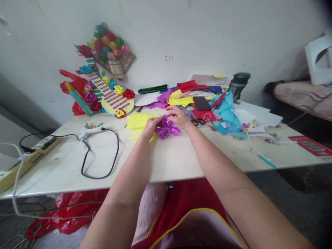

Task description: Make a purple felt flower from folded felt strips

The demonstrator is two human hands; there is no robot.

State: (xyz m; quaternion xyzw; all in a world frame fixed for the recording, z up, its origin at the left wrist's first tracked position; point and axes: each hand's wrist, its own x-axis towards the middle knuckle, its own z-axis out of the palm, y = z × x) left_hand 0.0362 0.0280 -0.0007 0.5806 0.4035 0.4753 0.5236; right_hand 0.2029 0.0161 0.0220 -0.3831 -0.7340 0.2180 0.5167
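Left hand (pixel 152 125) and right hand (pixel 178 117), fingers narrowed, hold a purple, many-petalled pleated-paper flower (pixel 167 128) from both sides, apparently to steady its spread petals.

Cannot see the purple paper flower (pixel 167 130) whole behind the hands (pixel 179 118); cannot read the small print on the red card (pixel 311 145); see the power strip (pixel 33 159) only partly, cut off by the left edge.

Both arms (pixel 124 188) stretch forward, left hand (pixel 151 126) and right hand (pixel 180 118) curled close together.
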